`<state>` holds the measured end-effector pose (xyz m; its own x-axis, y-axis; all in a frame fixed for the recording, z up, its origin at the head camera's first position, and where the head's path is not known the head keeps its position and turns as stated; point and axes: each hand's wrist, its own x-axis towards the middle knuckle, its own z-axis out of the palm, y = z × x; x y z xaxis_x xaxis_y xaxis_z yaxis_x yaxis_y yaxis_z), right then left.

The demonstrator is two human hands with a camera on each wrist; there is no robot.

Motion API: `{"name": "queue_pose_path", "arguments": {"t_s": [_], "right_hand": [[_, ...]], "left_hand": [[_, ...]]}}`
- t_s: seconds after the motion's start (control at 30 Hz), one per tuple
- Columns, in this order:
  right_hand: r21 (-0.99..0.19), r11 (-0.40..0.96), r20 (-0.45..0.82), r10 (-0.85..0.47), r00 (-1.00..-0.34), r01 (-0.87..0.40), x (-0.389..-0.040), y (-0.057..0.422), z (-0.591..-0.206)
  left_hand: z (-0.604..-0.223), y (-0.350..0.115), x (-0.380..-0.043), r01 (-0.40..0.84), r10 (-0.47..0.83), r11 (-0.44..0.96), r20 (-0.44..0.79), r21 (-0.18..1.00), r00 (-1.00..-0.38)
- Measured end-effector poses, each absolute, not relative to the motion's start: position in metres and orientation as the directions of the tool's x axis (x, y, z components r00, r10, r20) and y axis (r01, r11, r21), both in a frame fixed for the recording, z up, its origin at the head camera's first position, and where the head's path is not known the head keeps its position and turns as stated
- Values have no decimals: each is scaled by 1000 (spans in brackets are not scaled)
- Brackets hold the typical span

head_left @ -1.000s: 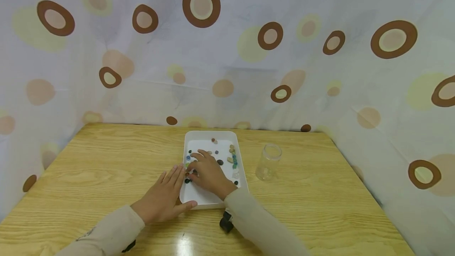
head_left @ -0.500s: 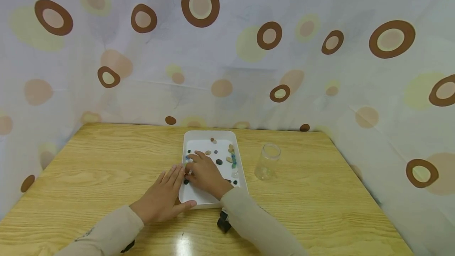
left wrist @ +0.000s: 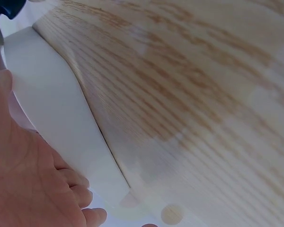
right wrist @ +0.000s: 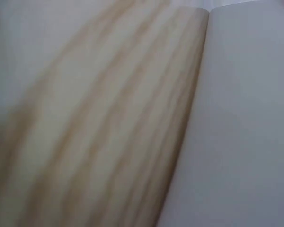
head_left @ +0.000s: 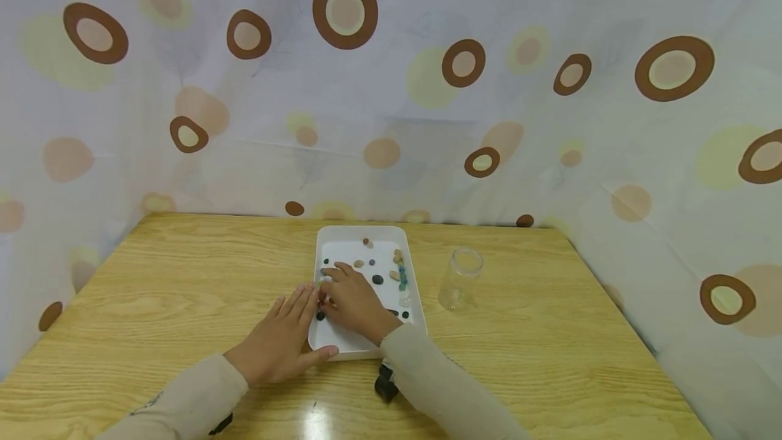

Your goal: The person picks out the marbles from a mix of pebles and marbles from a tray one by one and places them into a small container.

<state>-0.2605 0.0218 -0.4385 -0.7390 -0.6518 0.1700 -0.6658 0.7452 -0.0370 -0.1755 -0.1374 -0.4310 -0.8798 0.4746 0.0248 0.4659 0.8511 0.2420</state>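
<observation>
Has a tray [head_left: 351,339] on the table [head_left: 550,358], with stones [head_left: 378,280] inside, some lined along its right wall. Has a glass [head_left: 460,282] right of the tray, cloth [head_left: 342,100] behind the table, left hand [head_left: 277,341] at the tray's left edge, right hand [head_left: 354,301] over its left half.

A wood-grained table [head_left: 550,331] carries a white tray [head_left: 351,341] near its middle. A clear glass [head_left: 460,280] stands on it, to the tray's right.
</observation>
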Motion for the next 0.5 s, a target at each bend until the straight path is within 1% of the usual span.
{"name": "queue_pose_path", "arguments": {"t_s": [0.17,0.5], "right_hand": [[-51,735,192,-657,-729,-676,-257,28,-430],[-108,714,321,-633,-704,-691,-253,60,-408]], "left_hand": [[-432,-137,-176,471,478,850,28,235,-878],[-431,-136,-176,459,468,862,13,216,-884]]}}
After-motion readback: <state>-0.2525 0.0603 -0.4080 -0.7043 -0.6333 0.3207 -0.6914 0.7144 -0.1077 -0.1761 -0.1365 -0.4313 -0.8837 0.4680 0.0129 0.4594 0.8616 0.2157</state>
